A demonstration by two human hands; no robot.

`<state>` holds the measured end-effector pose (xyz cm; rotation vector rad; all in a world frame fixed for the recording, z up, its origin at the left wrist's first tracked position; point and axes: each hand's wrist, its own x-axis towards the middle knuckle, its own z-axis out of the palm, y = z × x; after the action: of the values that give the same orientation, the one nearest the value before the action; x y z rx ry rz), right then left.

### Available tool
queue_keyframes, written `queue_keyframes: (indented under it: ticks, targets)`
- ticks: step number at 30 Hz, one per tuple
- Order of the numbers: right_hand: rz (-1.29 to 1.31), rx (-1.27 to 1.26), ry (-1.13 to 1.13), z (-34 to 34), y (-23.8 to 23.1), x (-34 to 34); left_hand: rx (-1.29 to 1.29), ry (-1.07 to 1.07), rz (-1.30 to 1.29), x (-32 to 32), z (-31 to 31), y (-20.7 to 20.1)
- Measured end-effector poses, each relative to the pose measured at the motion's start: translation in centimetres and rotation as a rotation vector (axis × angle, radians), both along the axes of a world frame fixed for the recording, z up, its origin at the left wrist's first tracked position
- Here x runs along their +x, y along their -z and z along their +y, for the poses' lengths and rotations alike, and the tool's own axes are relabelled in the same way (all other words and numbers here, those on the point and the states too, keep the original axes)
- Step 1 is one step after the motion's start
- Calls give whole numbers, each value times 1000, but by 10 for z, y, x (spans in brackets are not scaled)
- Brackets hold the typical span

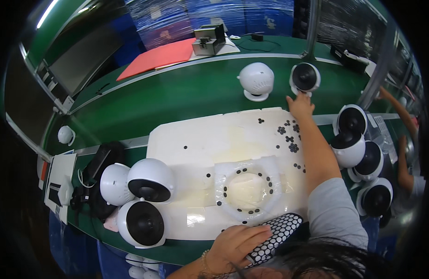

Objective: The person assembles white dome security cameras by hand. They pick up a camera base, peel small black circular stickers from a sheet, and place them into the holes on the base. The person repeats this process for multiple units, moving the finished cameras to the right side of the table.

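In the head view, the right hand point(301, 107) reaches over the bench point(191, 100) to the base of a black-faced white ball-shaped device point(305, 77) standing beyond the white mat point(177, 137); whether its grip has closed, I cannot tell. The left hand point(235, 244) lies, fingers extended, on honeycomb-patterned fabric point(280, 232), perhaps for support; any hold is hidden.

before you runs a green counter point(191, 100), crossed by a pale metal rail point(214, 58). a grey post point(313, 28) rises on your right; beyond, film-wrapped blue boxes point(219, 14) stand stacked, and a strip light point(47, 14) glows at your upper left.
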<state>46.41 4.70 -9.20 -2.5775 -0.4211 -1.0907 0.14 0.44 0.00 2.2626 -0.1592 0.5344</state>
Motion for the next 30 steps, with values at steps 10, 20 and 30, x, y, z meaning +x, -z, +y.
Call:
queue_keyframes:
  ticks: [10, 20, 30]
  targets:
    - [292, -151, -65, -14, -35, -14, 18, -9, -103, 2, 3, 1]
    - [641, -295, 60, -21, -55, 11, -9, -35, -81, -4, -2, 5]
    - [40, -528, -72, -16, -86, 1, -41, -29, -122, 0, -2, -8]
